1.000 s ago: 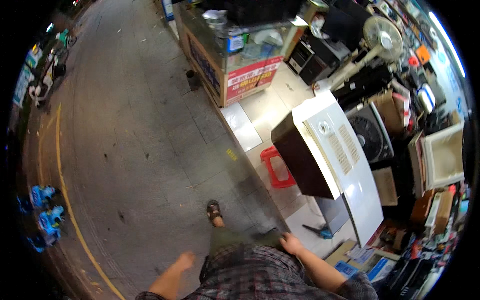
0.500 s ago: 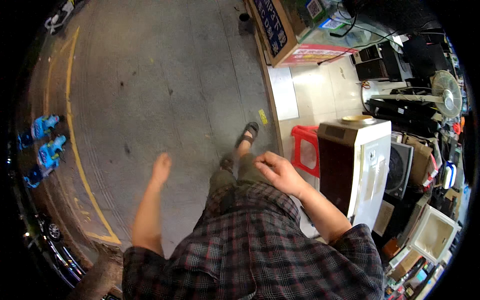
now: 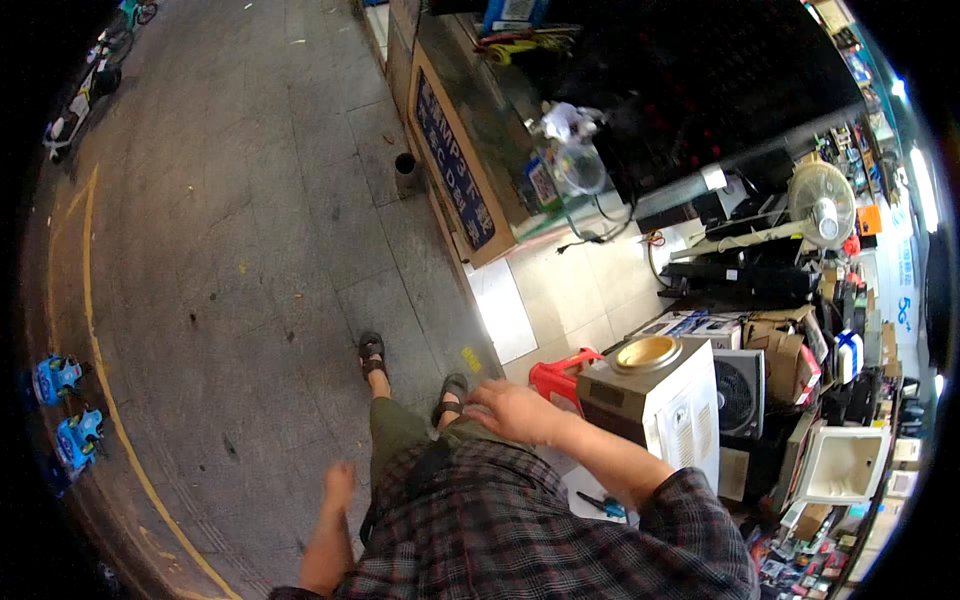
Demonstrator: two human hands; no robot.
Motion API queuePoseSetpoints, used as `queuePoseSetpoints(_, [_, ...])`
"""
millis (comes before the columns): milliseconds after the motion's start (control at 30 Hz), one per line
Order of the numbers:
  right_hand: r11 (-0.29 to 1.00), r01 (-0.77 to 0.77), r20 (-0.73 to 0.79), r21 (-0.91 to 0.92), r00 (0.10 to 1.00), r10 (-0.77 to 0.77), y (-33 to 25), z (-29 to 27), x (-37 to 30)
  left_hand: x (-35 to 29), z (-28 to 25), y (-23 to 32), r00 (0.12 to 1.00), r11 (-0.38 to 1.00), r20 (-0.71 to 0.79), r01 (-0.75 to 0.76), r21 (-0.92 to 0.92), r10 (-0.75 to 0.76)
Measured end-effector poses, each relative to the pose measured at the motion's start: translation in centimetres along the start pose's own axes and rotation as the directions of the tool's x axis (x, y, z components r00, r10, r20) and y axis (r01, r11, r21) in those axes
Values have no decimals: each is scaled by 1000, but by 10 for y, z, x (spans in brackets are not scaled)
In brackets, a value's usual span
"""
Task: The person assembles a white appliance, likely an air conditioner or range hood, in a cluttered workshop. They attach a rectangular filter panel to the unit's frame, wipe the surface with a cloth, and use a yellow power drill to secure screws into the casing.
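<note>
My right hand (image 3: 512, 410) hangs in front of my right thigh, its fingers loosely bent and apart with nothing seen in them. Beyond it stands a red plastic stool (image 3: 560, 378), partly hidden by a boxy brown and white appliance (image 3: 688, 400) with a round gold-coloured top, like a water dispenser. My hand touches neither. Low at my left side, my left hand (image 3: 340, 487) swings over the grey pavement (image 3: 270, 370), touching nothing. Motion blurs its fingers. My two sandalled feet (image 3: 371, 352) are one ahead of the other on the ground.
A glass counter (image 3: 470, 150) with a dark sign on its side juts out ahead on the right. A dark cup-shaped bin (image 3: 405, 170) stands beside it. Right of me are a standing fan (image 3: 822, 208) and stacked boxes. Blue vehicles (image 3: 78, 440) line the far left beyond a yellow line.
I have walked forward; the counter, stool and appliance now lie nearer, lower in view. My feet have changed places in the stride. My left hand has swung lower; my right stays before my thigh.
</note>
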State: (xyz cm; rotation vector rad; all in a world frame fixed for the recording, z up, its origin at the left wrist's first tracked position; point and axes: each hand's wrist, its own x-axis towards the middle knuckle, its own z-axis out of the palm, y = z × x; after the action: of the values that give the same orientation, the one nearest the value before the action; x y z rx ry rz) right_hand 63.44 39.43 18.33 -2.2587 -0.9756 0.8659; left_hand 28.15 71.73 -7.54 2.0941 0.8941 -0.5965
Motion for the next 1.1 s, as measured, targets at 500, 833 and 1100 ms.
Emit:
queuePoseSetpoints(500, [943,-266,-114,201,950,292,17,11,47,236,-259,739,18,186,-233,-664,724,972])
queuePoseSetpoints(833, [866,-456,-120,208,866,485,46,20,15,265,-247,816,42,-64,96,-478,876,995])
queuePoseSetpoints(1100, [804,-554,-15,215,821,570,29,43,58,252,-288,788,-39,-33,6,-744,668,999])
